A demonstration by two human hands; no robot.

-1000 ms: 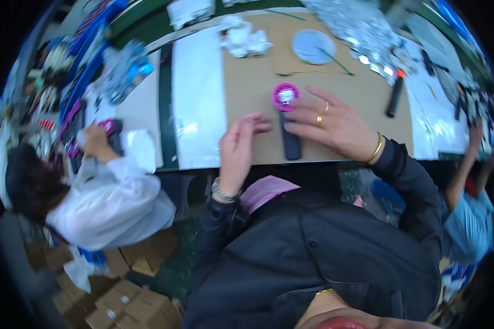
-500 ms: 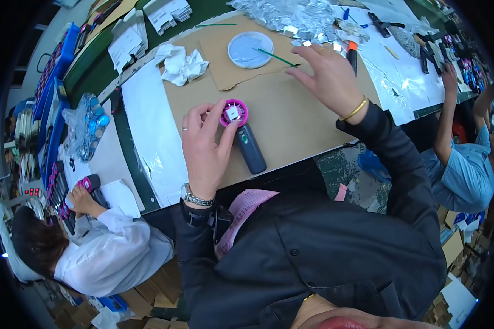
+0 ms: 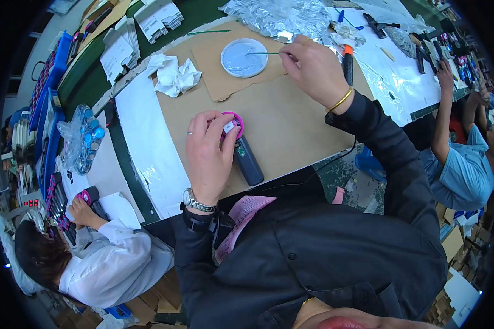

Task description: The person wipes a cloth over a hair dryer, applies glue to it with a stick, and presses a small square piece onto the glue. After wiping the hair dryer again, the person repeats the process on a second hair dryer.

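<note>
My left hand (image 3: pixel 209 151) holds the magenta round head (image 3: pixel 237 122) of a small handheld device between thumb and fingers. A small white square part shows inside the ring, partly hidden by my fingertips. The device's dark grey handle (image 3: pixel 250 164) lies on the brown cardboard, pointing toward me, with a bit of green near its top. My right hand (image 3: pixel 315 71) pinches one end of a thin green stick (image 3: pixel 268 53). The stick's other end reaches into a round shallow dish (image 3: pixel 244 59) of pale, glossy paste.
Crumpled white tissue (image 3: pixel 177 77) lies left of the dish. A second green stick (image 3: pixel 208 32) and a heap of clear plastic (image 3: pixel 280 16) are beyond it. An orange-tipped black tool (image 3: pixel 348 63) lies near my right hand. Co-workers sit at left (image 3: pixel 107 263) and right (image 3: pixel 458 170).
My right hand has closed on the green stick, where its fingers were apart before, and the stick now lies more level. My left hand keeps hold of the device's head, its fingers further over the ring.
</note>
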